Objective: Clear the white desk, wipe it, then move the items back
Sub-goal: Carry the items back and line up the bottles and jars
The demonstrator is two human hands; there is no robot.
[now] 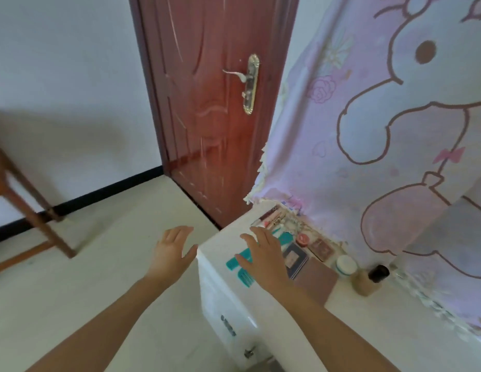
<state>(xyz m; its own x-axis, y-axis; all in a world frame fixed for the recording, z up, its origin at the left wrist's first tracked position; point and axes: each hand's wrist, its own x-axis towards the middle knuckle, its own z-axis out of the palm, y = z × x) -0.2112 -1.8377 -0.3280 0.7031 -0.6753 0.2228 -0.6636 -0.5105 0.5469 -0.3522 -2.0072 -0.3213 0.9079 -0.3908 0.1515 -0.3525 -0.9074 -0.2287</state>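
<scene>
Both arms reach forward, palms down, fingers spread and holding nothing. The left hand (171, 251) hangs over bare floor (105, 277), just left of the near-left corner of the white surface (368, 331). The right hand (263, 257) is over that corner, above the teal combs (240, 263) lying near the left edge; whether it touches them cannot be told.

Further right along the far edge lie a row of small things: a bundle of pens or brushes (271, 217), a round red tin (303, 238), a dark red case (321, 249), a dark booklet (295, 259), a brown pad (316, 280), a white jar (345, 265) and a beige bottle with a black cap (369, 280). All crowd against the pink cartoon cloth (395, 130) hanging behind.

The near part of the surface is bare. Its left side drops straight to a drawer front with a handle (228, 326). Open floor runs left to a wooden chair leg (32, 210) and far to the red door (212, 103).
</scene>
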